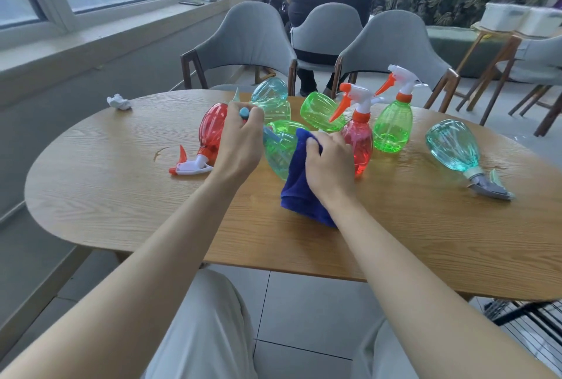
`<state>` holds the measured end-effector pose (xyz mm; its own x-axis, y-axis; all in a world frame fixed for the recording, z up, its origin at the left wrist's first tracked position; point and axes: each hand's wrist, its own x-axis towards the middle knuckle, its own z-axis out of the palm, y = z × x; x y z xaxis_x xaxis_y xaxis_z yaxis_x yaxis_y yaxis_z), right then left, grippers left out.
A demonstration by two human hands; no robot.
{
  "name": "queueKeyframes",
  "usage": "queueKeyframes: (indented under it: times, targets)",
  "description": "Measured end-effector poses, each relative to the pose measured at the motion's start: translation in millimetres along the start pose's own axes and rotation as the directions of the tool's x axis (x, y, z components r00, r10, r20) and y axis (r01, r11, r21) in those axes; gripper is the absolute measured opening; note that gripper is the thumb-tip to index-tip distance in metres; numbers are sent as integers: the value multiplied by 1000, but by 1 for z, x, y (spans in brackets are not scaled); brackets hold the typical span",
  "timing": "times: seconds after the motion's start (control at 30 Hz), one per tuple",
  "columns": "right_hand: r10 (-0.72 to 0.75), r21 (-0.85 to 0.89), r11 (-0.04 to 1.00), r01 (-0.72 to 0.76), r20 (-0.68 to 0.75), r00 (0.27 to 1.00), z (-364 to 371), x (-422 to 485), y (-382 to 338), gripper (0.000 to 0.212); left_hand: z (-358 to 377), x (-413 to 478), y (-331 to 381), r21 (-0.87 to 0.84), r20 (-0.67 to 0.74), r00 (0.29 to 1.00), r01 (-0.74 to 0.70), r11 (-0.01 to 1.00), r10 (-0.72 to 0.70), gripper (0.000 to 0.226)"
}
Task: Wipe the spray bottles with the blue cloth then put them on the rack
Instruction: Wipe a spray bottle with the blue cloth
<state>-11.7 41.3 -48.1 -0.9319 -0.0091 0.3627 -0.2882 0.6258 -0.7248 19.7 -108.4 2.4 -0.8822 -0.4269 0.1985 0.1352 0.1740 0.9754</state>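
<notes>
Well inside table [121, 196] edge, left hand [240, 141] grips green bottle [279, 153], seemingly by its sprayer; right hand [330, 162] clutches blue cloth [299, 196].

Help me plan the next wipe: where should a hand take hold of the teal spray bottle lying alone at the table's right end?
Probably round its tapering shoulder near the collar, from above, spanning its width. The teal spray bottle lies on its side, trigger head toward the near edge, bare table on both flanks.
</notes>
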Motion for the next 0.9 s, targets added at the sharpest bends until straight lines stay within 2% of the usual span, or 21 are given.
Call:
queueKeyframes:
  times: [0.03, 0.13, 0.2, 0.27, 0.37, 0.5, 0.57, 0.67, 0.73, 0.8, 0.9]
  targets:
    - [-28, 19, 999, 28, 19, 999, -1, 1, -4, 36, -1, 0, 1, 3, 3, 1000, -3, 1000, 3, 20]
    - [-254, 8, 967, 254, 59, 965, 2, -1, -17, 33, 2, 0, 1, 19, 12, 999, -37, 999, 36, 12]
    - [-290, -22, 955, 294, 126, 949, 2, -1, -18, 37, 4, -1, 0, 21, 9, 998, -64, 998, 63, 9]
    - [-249, -64, 962, 264, 180, 952, 2, -1, -13, 43, 2, 0, -3, 21, 10, 998, -70, 997, 70, 10]
    - [-142, -63, 986, 152, 148, 979, 1, -1, -7, 43, 2, 0, -2, 53, 18, 996, -87, 995, 87, 15]
    - [12, -59, 998, -4, 132, 991, -1, 5, -6, 46, 2, -3, -1, 40, 19, 995, -98, 994, 97, 9]
    - [-5, -84, 996, 17, 147, 989, 0, 7, -13, 43, 3, -4, -2, 30, 1, 993, -116, 993, 116, 6]
    - [-218, -130, 962, 239, 158, 963, 4, -1, -22, 39, 6, -4, -3, 19, -23, 991, -129, 991, 129, 5]
    - [-277, -146, 942, 302, 170, 946, 6, -4, -19, 42, 4, -3, -5, 14, -24, 991, -128, 992, 128, 6]
    - [-223, -122, 962, 246, 174, 959, 5, -3, -14, 45, 3, -3, -6, 20, -14, 991, -134, 991, 135, 6]
    - [-67, -81, 993, 82, 172, 983, 1, 2, -12, 47, 3, -1, -6, 25, -3, 990, -140, 990, 140, 6]
